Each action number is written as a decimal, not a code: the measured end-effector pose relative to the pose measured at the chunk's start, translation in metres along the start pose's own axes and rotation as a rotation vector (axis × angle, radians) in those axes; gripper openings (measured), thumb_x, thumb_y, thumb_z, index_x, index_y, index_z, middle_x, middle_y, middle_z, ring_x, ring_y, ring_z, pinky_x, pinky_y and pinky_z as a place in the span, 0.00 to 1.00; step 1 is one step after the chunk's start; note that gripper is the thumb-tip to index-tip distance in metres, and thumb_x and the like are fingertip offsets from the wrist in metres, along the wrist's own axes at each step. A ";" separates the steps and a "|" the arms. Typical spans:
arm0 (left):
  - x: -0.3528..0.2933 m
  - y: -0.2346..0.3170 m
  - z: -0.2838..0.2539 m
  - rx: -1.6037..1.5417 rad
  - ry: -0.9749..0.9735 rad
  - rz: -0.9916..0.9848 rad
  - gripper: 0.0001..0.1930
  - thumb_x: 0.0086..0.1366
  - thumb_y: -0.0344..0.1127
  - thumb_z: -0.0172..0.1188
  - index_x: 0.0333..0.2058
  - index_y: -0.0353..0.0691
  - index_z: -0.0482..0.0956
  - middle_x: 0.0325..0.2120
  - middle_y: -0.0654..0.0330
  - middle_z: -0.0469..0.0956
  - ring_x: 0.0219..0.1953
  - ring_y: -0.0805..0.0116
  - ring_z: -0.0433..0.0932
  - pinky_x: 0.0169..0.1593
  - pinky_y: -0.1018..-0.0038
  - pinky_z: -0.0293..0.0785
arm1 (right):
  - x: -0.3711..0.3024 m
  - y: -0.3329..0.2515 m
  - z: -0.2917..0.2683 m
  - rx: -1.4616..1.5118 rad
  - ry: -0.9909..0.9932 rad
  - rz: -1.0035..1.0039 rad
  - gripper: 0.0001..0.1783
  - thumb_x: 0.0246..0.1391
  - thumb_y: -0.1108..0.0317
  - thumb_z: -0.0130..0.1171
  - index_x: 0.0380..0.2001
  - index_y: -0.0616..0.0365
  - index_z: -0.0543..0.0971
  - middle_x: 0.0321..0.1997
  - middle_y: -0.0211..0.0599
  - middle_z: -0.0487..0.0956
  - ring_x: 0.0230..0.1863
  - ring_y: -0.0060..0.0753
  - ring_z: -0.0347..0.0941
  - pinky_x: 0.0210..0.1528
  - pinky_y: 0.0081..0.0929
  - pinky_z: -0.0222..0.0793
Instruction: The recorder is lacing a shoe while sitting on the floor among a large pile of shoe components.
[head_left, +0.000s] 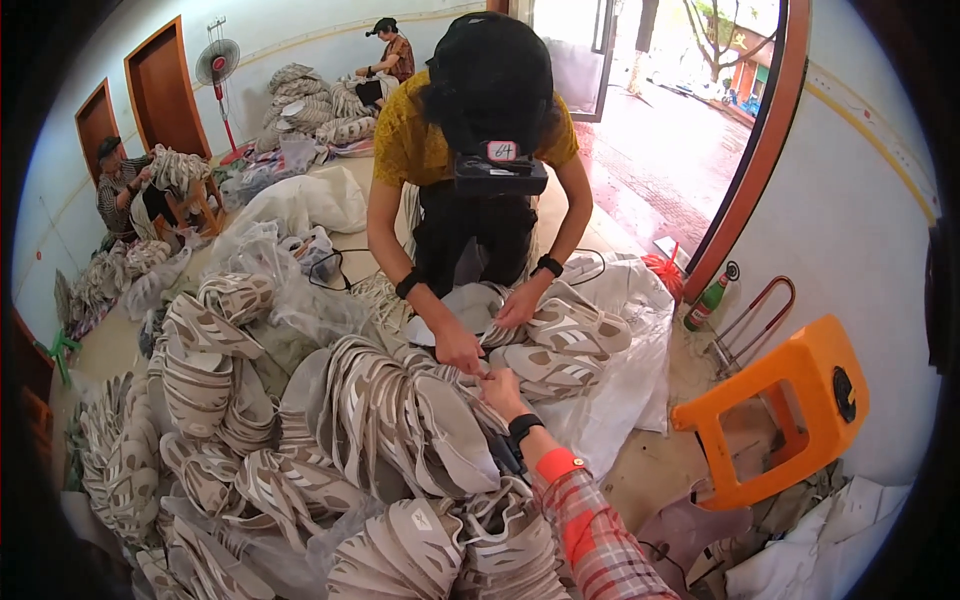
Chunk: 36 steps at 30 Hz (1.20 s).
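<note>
My right hand (502, 393), in a plaid sleeve with a dark band at the wrist, reaches forward with its fingers closed. Its fingertips meet the right hand of a co-worker (458, 347) opposite; whatever lies between them is too small to make out. Right beside my hand lie grey-and-beige shoe uppers (550, 370) with white stripes. Nearer to me, a long row of nested shoe uppers (385, 415) leans to the left of my forearm. The co-worker's other hand (517, 305) rests by a pale shoe upper (470, 305). My left hand is not in view.
Piled shoe uppers (210, 390) and plastic bags cover the floor at left. An orange stool (770, 410) lies tipped at right, near a green bottle (708, 302) and a metal-framed handle (760, 320). A white sack (640, 345) spreads behind my hand. Two more people sit farther back.
</note>
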<state>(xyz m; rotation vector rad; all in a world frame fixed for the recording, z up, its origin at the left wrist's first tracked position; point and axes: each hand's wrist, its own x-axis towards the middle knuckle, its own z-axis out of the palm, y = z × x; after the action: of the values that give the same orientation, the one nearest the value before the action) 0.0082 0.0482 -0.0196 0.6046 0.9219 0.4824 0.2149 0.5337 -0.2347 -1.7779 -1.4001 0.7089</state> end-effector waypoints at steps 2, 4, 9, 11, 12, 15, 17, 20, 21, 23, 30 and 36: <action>0.000 0.009 0.002 0.076 0.015 -0.042 0.14 0.62 0.42 0.54 0.21 0.40 0.75 0.09 0.71 0.64 0.13 0.84 0.60 0.17 0.82 0.56 | 0.001 0.019 -0.016 -0.303 0.083 -0.302 0.14 0.47 0.66 0.54 0.16 0.66 0.77 0.12 0.39 0.74 0.13 0.27 0.70 0.17 0.25 0.68; -0.005 -0.001 0.005 0.073 0.073 -0.075 0.14 0.62 0.42 0.54 0.21 0.40 0.75 0.09 0.71 0.64 0.13 0.84 0.60 0.16 0.82 0.56 | 0.003 0.022 -0.029 -0.588 0.170 -0.616 0.12 0.46 0.68 0.55 0.15 0.65 0.77 0.11 0.38 0.73 0.14 0.26 0.71 0.19 0.24 0.69; -0.001 -0.001 0.000 0.270 0.146 -0.022 0.14 0.62 0.42 0.54 0.22 0.40 0.75 0.09 0.71 0.65 0.12 0.85 0.59 0.15 0.83 0.54 | 0.005 -0.004 -0.044 0.573 -0.396 0.360 0.16 0.43 0.74 0.53 0.39 0.67 0.74 0.25 0.44 0.76 0.25 0.26 0.74 0.24 0.23 0.70; 0.000 0.015 0.005 0.440 0.162 0.022 0.15 0.62 0.43 0.54 0.22 0.41 0.76 0.09 0.71 0.65 0.11 0.84 0.59 0.15 0.83 0.54 | 0.002 -0.013 -0.036 0.577 -0.390 0.319 0.20 0.43 0.75 0.52 0.44 0.66 0.71 0.28 0.48 0.75 0.27 0.33 0.74 0.27 0.27 0.71; -0.002 0.015 0.007 0.450 0.157 0.022 0.15 0.62 0.43 0.54 0.22 0.41 0.76 0.09 0.71 0.65 0.11 0.84 0.59 0.15 0.83 0.54 | 0.003 -0.011 -0.029 0.580 -0.390 0.277 0.25 0.43 0.76 0.52 0.49 0.66 0.67 0.32 0.52 0.74 0.30 0.39 0.74 0.30 0.30 0.72; -0.007 0.007 0.011 0.105 0.150 -0.138 0.14 0.61 0.44 0.55 0.23 0.41 0.76 0.09 0.71 0.65 0.11 0.84 0.60 0.15 0.83 0.55 | 0.004 -0.014 -0.007 -0.046 0.108 -0.274 0.28 0.45 0.77 0.49 0.54 0.61 0.63 0.38 0.60 0.72 0.37 0.55 0.72 0.41 0.40 0.69; -0.011 -0.019 0.007 0.139 0.158 -0.129 0.12 0.61 0.44 0.56 0.25 0.42 0.77 0.09 0.71 0.66 0.12 0.82 0.61 0.17 0.83 0.58 | -0.006 -0.056 0.009 -0.062 -0.064 -0.186 0.31 0.46 0.77 0.47 0.57 0.56 0.59 0.41 0.63 0.70 0.41 0.60 0.69 0.45 0.44 0.66; 0.023 -0.019 -0.023 0.192 0.089 -0.138 0.12 0.60 0.44 0.56 0.25 0.42 0.77 0.10 0.70 0.67 0.12 0.82 0.62 0.17 0.83 0.59 | 0.008 -0.036 -0.021 -0.202 -0.208 -0.036 0.36 0.46 0.76 0.47 0.60 0.47 0.52 0.49 0.67 0.64 0.50 0.65 0.64 0.51 0.47 0.61; 0.023 -0.017 -0.027 0.207 0.097 -0.136 0.12 0.60 0.44 0.56 0.25 0.42 0.77 0.10 0.70 0.67 0.13 0.82 0.62 0.18 0.82 0.59 | 0.006 -0.039 -0.024 -0.235 -0.221 0.057 0.36 0.46 0.74 0.48 0.60 0.46 0.53 0.49 0.67 0.64 0.51 0.64 0.63 0.52 0.47 0.60; 0.030 -0.017 -0.033 0.233 0.077 -0.140 0.13 0.60 0.44 0.56 0.24 0.42 0.77 0.10 0.69 0.67 0.13 0.81 0.63 0.18 0.82 0.59 | 0.012 -0.015 -0.037 -0.404 -0.170 0.185 0.33 0.46 0.70 0.50 0.58 0.51 0.57 0.52 0.60 0.64 0.57 0.59 0.59 0.54 0.47 0.59; 0.056 -0.032 -0.037 0.253 0.079 -0.137 0.14 0.59 0.46 0.57 0.23 0.42 0.77 0.11 0.67 0.69 0.14 0.79 0.64 0.20 0.80 0.61 | 0.008 0.087 -0.108 -0.858 0.210 -0.391 0.26 0.44 0.67 0.51 0.51 0.59 0.65 0.61 0.44 0.60 0.63 0.44 0.52 0.51 0.47 0.62; 0.048 -0.030 -0.029 0.283 0.162 -0.157 0.14 0.58 0.47 0.57 0.22 0.42 0.77 0.12 0.66 0.70 0.15 0.78 0.66 0.22 0.78 0.62 | 0.022 -0.026 -0.099 -0.313 0.041 -0.604 0.07 0.41 0.71 0.50 0.24 0.56 0.78 0.32 0.44 0.76 0.38 0.45 0.71 0.39 0.37 0.68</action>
<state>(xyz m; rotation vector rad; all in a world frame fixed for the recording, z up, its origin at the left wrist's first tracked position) 0.0125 0.0637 -0.0814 0.7493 1.1940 0.2632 0.2845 0.5362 -0.1568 -1.4473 -1.9685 0.1344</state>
